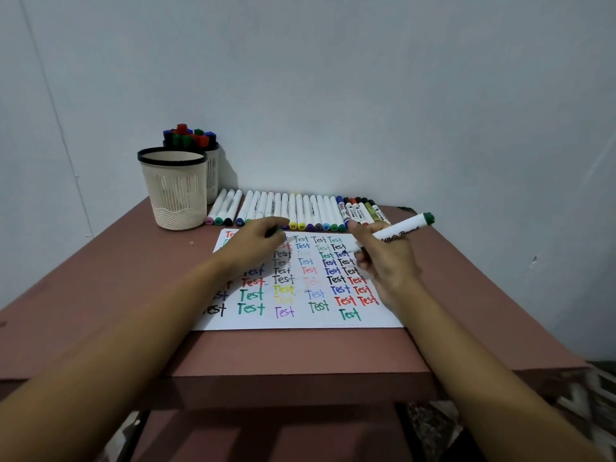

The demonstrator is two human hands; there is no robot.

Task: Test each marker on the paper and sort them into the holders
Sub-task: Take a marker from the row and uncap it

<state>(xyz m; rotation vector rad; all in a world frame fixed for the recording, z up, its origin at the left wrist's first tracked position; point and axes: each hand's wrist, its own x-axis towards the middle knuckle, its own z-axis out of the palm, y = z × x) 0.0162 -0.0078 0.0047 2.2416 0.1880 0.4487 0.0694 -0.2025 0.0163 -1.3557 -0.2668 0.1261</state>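
Marker (401,229) with green end, white barrel, gripped in right hand (386,261) over paper (300,318) full of "Test" words. Left hand (253,245) pinches something small and green. Marker row (293,210) behind, two holders (175,190) at left.

Table (110,295): matt reddish-brown top, smooth, painted or laminated look, can't tell which; front edge slightly glossier. Paper (300,323), centre frame: white, matt, flat sheet with ink lettering. Front holder (173,188), upper left: cream plastic, slotted wall with mesh-textured base, black plastic rim, faint sheen. Rear holder (213,175) behind it: same cream plastic. Row of markers (293,208) along the wall: smooth white plastic barrels, mild gloss, coloured plastic caps. Marker (403,228) in right hand (386,261): white glossy plastic barrel, printed label, green plastic end. Wall (333,78): matt pale paint, slightly uneven.
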